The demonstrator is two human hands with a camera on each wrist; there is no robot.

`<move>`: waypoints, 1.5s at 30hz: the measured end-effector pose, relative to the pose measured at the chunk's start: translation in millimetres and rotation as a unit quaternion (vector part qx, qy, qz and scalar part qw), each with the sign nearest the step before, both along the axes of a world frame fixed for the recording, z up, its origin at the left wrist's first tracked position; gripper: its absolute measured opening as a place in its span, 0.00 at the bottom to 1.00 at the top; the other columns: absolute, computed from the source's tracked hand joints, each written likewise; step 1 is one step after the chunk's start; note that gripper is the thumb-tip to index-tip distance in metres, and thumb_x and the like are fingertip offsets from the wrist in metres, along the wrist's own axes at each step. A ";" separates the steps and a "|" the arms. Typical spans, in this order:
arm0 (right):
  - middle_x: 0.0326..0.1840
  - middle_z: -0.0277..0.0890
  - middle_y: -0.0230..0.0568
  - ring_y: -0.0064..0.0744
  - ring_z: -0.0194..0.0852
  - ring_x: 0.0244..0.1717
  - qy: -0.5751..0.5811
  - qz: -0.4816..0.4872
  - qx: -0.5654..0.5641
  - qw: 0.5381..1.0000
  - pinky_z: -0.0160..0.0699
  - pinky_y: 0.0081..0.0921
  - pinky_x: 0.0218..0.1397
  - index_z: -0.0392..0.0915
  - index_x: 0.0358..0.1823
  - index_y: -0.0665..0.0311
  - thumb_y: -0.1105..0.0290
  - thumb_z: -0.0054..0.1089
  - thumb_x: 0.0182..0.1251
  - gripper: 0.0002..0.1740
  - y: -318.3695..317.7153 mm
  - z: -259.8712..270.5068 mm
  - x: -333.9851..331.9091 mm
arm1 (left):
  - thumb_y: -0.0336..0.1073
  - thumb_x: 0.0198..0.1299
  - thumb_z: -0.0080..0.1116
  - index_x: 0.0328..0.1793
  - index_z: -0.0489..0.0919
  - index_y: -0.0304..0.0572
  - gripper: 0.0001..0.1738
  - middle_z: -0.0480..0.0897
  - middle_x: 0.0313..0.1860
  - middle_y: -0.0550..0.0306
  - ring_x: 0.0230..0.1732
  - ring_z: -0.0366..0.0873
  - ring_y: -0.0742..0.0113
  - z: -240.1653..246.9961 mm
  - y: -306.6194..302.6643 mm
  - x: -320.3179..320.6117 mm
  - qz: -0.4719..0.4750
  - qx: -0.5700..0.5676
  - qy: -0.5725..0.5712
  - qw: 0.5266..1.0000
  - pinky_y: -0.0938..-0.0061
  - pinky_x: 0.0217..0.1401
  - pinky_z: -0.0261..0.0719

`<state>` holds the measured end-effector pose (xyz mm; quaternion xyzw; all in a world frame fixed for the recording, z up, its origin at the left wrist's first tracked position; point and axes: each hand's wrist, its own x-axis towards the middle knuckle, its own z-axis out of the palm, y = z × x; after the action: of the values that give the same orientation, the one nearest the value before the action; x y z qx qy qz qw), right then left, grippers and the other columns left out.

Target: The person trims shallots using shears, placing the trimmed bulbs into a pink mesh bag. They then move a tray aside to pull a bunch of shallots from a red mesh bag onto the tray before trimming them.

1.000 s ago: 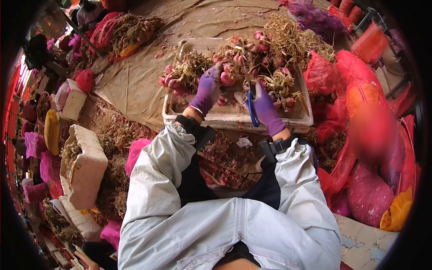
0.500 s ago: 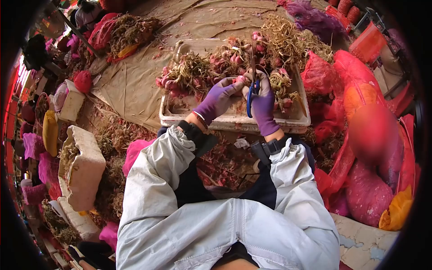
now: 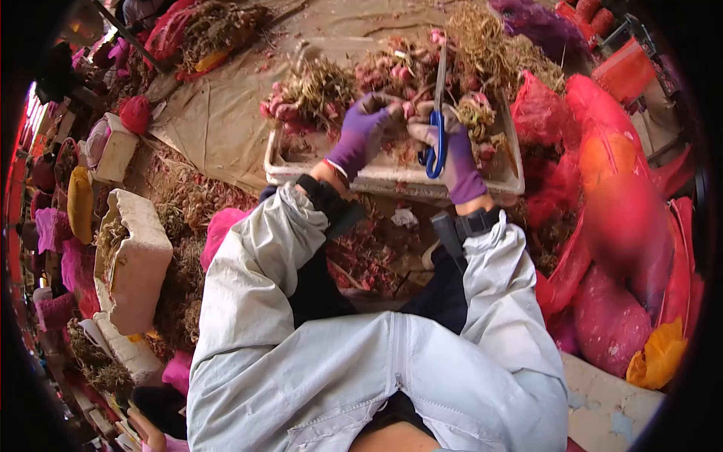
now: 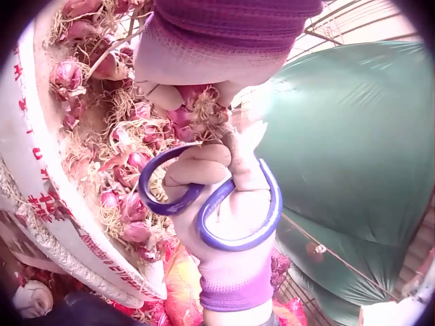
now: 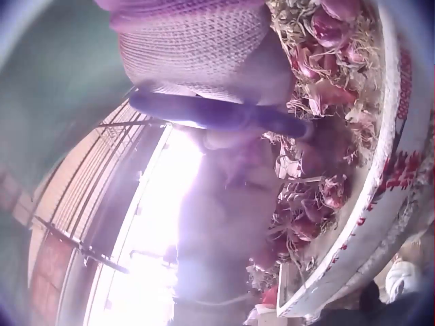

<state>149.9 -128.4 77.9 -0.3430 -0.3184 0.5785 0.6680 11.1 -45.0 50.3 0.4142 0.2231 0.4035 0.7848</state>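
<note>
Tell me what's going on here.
A person in purple gloves appears to be trimming shallots over a white foam tray heaped with them. The left hand pinches a small shallot cluster. The right hand grips blue-handled scissors, whose blades are raised beside the cluster.

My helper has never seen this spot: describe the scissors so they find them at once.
Find the white foam tray piled with red shallots before the seated person. Above its near rim, the right hand grips the scissors: the only blue-handled thing, blades pointing away.
</note>
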 end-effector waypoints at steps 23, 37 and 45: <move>0.44 0.76 0.37 0.24 0.77 0.44 -0.120 -0.086 -0.002 0.989 0.79 0.21 0.46 0.69 0.50 0.62 0.81 0.59 0.58 0.18 8.9 -5.4 2.6 | 0.24 0.59 0.53 0.52 0.74 0.41 0.14 0.74 0.46 0.61 0.45 0.73 0.77 -1.9 13.8 2.8 0.013 0.318 0.114 0.941 0.84 0.47 0.71; 0.44 0.72 0.35 0.24 0.74 0.43 -0.169 -0.094 0.061 0.979 0.76 0.19 0.45 0.65 0.53 0.64 0.89 0.54 0.48 0.28 7.4 -12.7 2.2 | 0.27 0.64 0.49 0.52 0.74 0.40 0.11 0.79 0.41 0.61 0.40 0.78 0.75 9.2 1.9 -1.4 -0.033 0.238 0.173 0.955 0.80 0.41 0.80; 0.38 0.71 0.33 0.19 0.71 0.37 -0.228 -0.164 0.063 0.958 0.74 0.17 0.40 0.66 0.50 0.64 0.87 0.54 0.49 0.24 13.2 -12.4 8.7 | 0.32 0.62 0.54 0.67 0.60 0.38 0.27 0.73 0.53 0.56 0.54 0.75 0.66 14.6 0.2 -5.2 -0.178 0.018 0.000 0.984 0.69 0.56 0.76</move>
<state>158.7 -115.2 65.5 -0.4706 -0.4373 0.3464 0.6836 5.9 -44.8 64.9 0.4615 0.1390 0.2615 0.8362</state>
